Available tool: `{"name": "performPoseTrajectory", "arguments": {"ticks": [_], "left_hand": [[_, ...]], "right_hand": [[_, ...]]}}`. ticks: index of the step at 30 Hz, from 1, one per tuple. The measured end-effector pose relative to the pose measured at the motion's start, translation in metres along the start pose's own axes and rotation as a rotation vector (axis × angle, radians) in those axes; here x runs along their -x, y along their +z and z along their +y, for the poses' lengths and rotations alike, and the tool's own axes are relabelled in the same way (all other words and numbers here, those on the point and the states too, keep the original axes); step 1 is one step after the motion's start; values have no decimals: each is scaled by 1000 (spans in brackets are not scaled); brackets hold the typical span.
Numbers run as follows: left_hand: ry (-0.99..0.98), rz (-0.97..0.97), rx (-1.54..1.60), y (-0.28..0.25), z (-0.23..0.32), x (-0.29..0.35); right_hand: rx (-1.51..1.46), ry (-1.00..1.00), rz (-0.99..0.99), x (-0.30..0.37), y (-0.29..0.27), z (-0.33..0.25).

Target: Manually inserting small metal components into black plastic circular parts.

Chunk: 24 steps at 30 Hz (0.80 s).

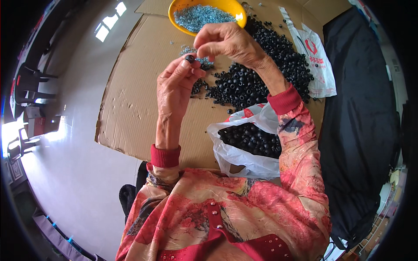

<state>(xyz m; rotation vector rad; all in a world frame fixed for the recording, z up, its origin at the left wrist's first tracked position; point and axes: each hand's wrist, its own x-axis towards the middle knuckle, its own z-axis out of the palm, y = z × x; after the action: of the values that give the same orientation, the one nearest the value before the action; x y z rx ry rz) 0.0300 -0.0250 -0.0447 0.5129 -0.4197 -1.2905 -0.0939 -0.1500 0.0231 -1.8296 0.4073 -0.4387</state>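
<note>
My left hand pinches a small black bead-like piece with a hole between thumb and fingertips, held up above the cardboard. Just to its right and a little higher is my right hand, its thumb and fingers pressed together. Whatever they grip is too small or too hidden to name. Beneath both hands lies a small pile of clear bluish pieces. A large heap of black round pieces, several with visible holes, spreads to the right, partly behind my right wrist.
A yellow bowl of clear bluish pieces stands at the far side. Close to my body, a white plastic bag lies open with more black pieces inside. Another white bag lies flat at right on the cardboard, beside black fabric.
</note>
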Motion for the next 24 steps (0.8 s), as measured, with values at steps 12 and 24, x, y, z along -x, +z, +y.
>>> {"name": "performPoseTrajectory", "arguments": {"ticks": [12,24], "left_hand": [[-25,15,91,-17,0,-1],[-35,88,46,-12,-6,0]], "right_hand": [[765,-92,49,31,-4,92],[972,-180,-51,29,4,109]]}}
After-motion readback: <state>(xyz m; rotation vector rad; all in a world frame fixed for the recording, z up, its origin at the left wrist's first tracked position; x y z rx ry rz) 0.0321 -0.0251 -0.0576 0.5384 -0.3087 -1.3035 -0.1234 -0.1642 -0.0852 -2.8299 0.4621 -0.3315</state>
